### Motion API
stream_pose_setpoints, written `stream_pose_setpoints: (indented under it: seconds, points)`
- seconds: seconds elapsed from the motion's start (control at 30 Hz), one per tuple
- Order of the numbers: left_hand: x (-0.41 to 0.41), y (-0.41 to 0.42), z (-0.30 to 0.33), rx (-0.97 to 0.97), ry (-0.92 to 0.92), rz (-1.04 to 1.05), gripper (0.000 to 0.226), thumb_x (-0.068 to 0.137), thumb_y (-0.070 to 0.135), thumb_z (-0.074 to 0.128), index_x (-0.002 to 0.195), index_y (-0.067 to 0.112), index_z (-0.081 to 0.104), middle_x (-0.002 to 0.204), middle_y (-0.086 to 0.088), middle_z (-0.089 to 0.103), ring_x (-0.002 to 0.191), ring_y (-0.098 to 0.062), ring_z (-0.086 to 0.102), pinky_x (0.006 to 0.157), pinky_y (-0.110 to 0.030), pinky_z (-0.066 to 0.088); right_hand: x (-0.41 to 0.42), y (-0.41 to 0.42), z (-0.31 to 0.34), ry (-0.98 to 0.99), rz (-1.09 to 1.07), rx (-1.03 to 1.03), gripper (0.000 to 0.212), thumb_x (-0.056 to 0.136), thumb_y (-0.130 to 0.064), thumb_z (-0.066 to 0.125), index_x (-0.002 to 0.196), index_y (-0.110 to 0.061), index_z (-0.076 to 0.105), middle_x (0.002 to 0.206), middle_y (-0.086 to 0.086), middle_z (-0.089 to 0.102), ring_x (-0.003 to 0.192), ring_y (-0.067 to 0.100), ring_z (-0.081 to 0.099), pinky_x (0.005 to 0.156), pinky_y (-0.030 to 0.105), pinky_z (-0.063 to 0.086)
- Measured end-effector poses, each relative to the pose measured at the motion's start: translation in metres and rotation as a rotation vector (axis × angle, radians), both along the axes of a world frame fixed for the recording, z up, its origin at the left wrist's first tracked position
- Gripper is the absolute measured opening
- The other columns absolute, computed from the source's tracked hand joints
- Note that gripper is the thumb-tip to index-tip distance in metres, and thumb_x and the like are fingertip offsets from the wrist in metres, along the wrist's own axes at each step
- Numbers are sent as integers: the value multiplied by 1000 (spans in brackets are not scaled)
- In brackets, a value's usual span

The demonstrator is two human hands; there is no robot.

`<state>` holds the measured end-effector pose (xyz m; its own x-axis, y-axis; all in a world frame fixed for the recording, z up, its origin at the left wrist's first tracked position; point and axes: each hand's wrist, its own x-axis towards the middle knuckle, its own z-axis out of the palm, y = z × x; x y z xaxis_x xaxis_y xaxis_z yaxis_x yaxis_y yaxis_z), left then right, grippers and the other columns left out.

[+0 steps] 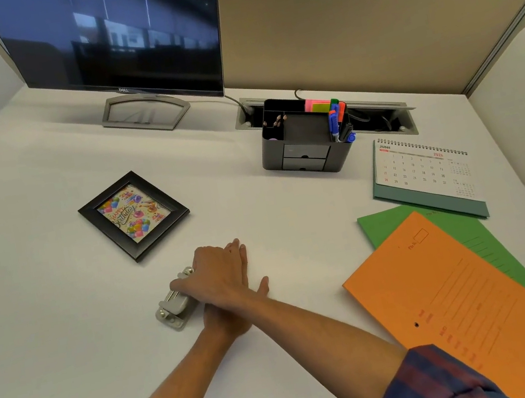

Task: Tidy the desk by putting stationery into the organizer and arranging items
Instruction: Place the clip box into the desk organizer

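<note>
Hands crossed at lower centre of frame. Right hand [217,269] reaches over to the left, fingers curled down onto a grey metal hole punch [176,305], gripping its top. Left hand [237,303] lies beneath the right forearm, fingers straight, flat on the desk [63,301], holding nothing.

Progress, judged: well along. Organizer [305,143], upper centre-right, already holds pencils, sticky notes and markers [338,120]. Punch not yet stowed or placed.

Left to arrange, likely: photo frame [134,216] lying flat at centre-left; orange folder [461,297] overlapping green folder [432,226] at lower right; desk calendar [423,172] at right.

Punch sits left of both hands, well apart from the organizer.
</note>
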<state>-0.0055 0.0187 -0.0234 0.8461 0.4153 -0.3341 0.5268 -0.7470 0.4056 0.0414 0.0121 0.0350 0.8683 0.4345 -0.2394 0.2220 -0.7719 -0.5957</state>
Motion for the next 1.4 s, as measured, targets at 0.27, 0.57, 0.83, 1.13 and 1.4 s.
stream_pose_setpoints:
  seconds: [0.27,0.57,0.83,1.13,1.4]
  points:
    - [-2,-2,-7,306,101,-288,76,98,61,22,151,17,-7,160,-6,8,147,-24,10,119,-39,5,9,-10,-9,67,-63,199,38,67,-50,69,85,-22,51,79,-3,63,83,22,48,100,46,33]
    - [3,3,-5,168,-260,-316,66,87,60,26,120,11,53,117,-10,64,105,-22,60,91,-31,47,47,-30,0,335,-70,374,43,65,-42,85,102,-21,74,99,-4,73,96,14,64,90,37,52]
    - [8,6,-18,206,-323,-359,79,94,61,27,153,9,17,158,-10,23,146,-23,21,119,-38,19,83,-67,25,331,-12,463,38,69,-29,86,101,-14,73,98,0,71,94,12,64,84,32,53]
    - [15,11,-15,258,-354,-419,81,89,62,32,151,9,26,158,-8,22,147,-20,15,119,-39,4,139,-107,56,181,-12,420,46,76,-28,82,111,-13,56,106,8,69,95,28,67,76,43,60]
    - [43,30,-17,299,-295,-418,83,90,70,23,154,19,13,162,1,6,149,-17,2,120,-45,6,195,-138,87,-153,28,305,41,80,-27,79,110,-23,52,114,2,68,100,14,65,85,32,56]
